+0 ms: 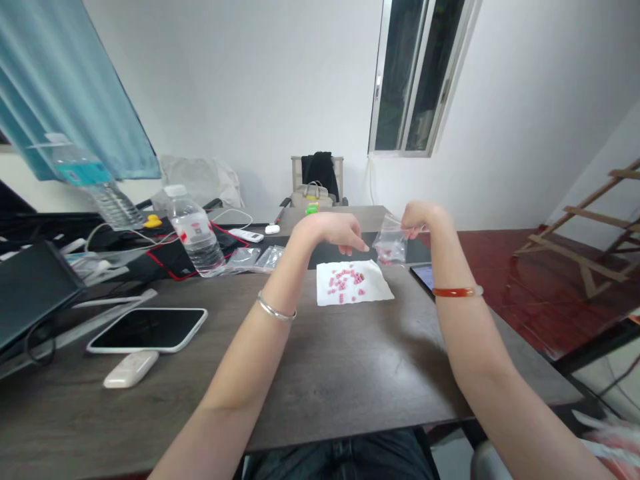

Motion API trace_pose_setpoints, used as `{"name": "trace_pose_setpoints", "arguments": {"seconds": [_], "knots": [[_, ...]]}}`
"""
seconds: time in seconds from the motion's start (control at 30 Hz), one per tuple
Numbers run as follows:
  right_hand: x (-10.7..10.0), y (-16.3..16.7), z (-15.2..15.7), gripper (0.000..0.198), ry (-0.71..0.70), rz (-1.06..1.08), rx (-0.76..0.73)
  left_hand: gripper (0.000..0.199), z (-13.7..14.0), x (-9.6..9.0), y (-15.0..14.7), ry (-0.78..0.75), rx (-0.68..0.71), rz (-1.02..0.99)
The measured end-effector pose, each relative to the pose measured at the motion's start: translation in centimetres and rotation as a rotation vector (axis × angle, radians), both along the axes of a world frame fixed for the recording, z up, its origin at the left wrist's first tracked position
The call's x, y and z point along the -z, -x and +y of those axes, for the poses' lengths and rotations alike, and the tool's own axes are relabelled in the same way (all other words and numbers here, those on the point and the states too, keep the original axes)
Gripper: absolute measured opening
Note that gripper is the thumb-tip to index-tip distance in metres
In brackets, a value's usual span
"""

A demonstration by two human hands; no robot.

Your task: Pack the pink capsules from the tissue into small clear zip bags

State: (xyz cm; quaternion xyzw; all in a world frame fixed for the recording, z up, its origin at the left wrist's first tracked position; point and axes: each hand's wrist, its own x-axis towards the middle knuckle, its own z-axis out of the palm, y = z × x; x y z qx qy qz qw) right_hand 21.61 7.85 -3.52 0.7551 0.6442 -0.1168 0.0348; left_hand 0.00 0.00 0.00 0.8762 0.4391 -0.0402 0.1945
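Observation:
My right hand [419,217] pinches the top of a small clear zip bag [392,240], which hangs over the table with some pink bits at its bottom. To its left, my left hand [340,232] hovers just above a white sheet of paper [373,291]. Its fingers are bent downward and apart, and I see nothing between them. Many small pink pieces [343,285] lie scattered on the sheet, with a brownish one near its middle. Each fingertip of my right hand is partly hidden by the hand itself.
A tablet or phone [423,277] lies beside my right forearm. On the left are a white-edged phone [150,330], a white case [131,369], a laptop [35,293], water bottles [195,230] and more clear bags [270,257]. A chair [337,167] stands beyond the table.

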Motion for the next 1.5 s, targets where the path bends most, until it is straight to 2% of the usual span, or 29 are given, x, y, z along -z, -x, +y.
{"name": "trace_pose_setpoints", "arguments": {"seconds": [0.1, 0.2, 0.37, 0.43, 0.53, 0.77, 0.93, 1.13, 1.33, 1.5], "knots": [[0.7, -0.7, 0.4, 0.015, -0.137, -0.028, -0.032, 0.030, 2.7, 2.1, 0.4, 0.001, -0.101, 0.050], [1.5, -1.0, 0.4, 0.022, -0.241, -0.035, -0.022, 0.032, 3.6, 2.7, 0.8, -0.007, -0.135, 0.029], [1.9, -0.7, -0.2, 0.018, -0.054, -0.010, 0.002, 0.035, 4.2, 2.7, 1.3, 0.038, -0.104, -0.032], [1.4, -0.5, -0.4, 0.016, -0.054, -0.022, -0.012, 0.036, 4.3, 2.7, 1.4, 0.043, -0.098, -0.032], [0.5, -0.1, -0.8, 0.015, -0.130, -0.025, -0.050, 0.037, 4.2, 2.7, 1.2, 0.000, -0.070, -0.051], [-1.7, 1.7, -3.1, 0.018, -0.206, 0.311, -0.289, 0.033, 4.2, 2.8, 1.0, -0.220, -0.011, -0.234], [-2.2, 3.5, -4.1, 0.011, -0.072, 0.490, -0.518, 0.037, 4.5, 3.0, 1.1, -0.300, -0.016, -0.426], [-1.6, 4.5, -3.5, 0.017, -0.021, 0.499, -0.683, 0.025, 4.3, 2.4, 1.8, -0.138, 0.049, -0.339], [-1.1, 5.4, -2.9, 0.020, -0.091, 0.455, -0.797, 0.015, 5.0, 2.4, 2.8, -0.035, 0.047, -0.303], [-1.1, 5.8, -3.3, 0.018, -0.283, 0.401, -0.623, 0.008, 5.5, 2.6, 3.6, 0.079, -0.025, -0.419]]}}
